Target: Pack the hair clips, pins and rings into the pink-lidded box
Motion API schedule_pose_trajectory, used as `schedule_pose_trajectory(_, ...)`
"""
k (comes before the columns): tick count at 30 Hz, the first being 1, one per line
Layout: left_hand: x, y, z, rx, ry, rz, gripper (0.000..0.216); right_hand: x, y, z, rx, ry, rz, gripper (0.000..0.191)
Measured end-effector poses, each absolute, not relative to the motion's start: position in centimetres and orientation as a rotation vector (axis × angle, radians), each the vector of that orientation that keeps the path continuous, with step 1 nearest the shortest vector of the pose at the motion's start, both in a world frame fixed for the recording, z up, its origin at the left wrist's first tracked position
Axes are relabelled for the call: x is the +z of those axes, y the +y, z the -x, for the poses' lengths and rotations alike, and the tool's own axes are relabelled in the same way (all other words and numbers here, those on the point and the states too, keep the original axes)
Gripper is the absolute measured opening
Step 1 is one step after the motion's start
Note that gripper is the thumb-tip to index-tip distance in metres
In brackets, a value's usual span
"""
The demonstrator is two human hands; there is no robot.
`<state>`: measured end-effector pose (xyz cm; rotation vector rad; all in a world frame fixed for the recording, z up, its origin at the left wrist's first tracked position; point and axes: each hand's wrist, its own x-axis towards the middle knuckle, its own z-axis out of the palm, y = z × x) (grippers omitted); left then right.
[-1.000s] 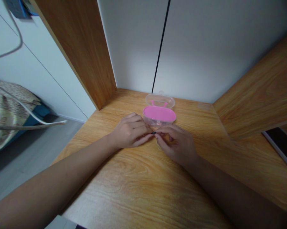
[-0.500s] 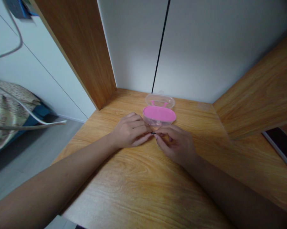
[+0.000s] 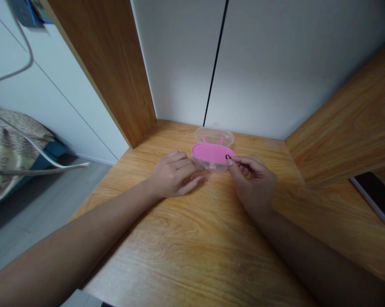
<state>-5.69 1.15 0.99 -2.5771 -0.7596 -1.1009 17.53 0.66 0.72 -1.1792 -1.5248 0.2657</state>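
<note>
My right hand [image 3: 254, 179] pinches a small black elastic hair band [image 3: 228, 157] between thumb and forefinger, above the right end of a pink inner tray [image 3: 209, 151]. That tray sits in a clear oval plastic case [image 3: 208, 165], whose clear lid [image 3: 199, 135] with a pink handle is tipped open behind it. At the case's front left, my left hand [image 3: 176, 174] lies on the table, thumb apart from the fingers, with nothing seen in it. Beside its fingertips lie a small pinkish band [image 3: 207, 181] and pale looped bands [image 3: 213, 195].
The wooden tabletop [image 3: 179, 247] meets a white panel [image 3: 256, 76] at the back and wooden boards at both sides. A phone [image 3: 376, 198] lies at the right. Left of the table, a white cable [image 3: 39, 149] hangs near a patterned cloth [image 3: 13, 140].
My right hand has moved right and slightly up with the black hair band, away from my left hand. My left fingers have loosened, and the bands on the table are uncovered.
</note>
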Motion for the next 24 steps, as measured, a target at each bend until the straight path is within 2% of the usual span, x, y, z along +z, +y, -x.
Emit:
schedule_pose_trajectory(11,1.3,1.3,5.8,-1.084,-0.817,2.545,0.019,0.1,2.0,-17.8,0.372,-1.442,1.266,0.015)
schedule_pose_trajectory(24,1.1,1.3,5.8,-1.091,-0.84,2.557,0.018,0.0,2.1,-17.9,0.334,-1.442,1.279,0.019)
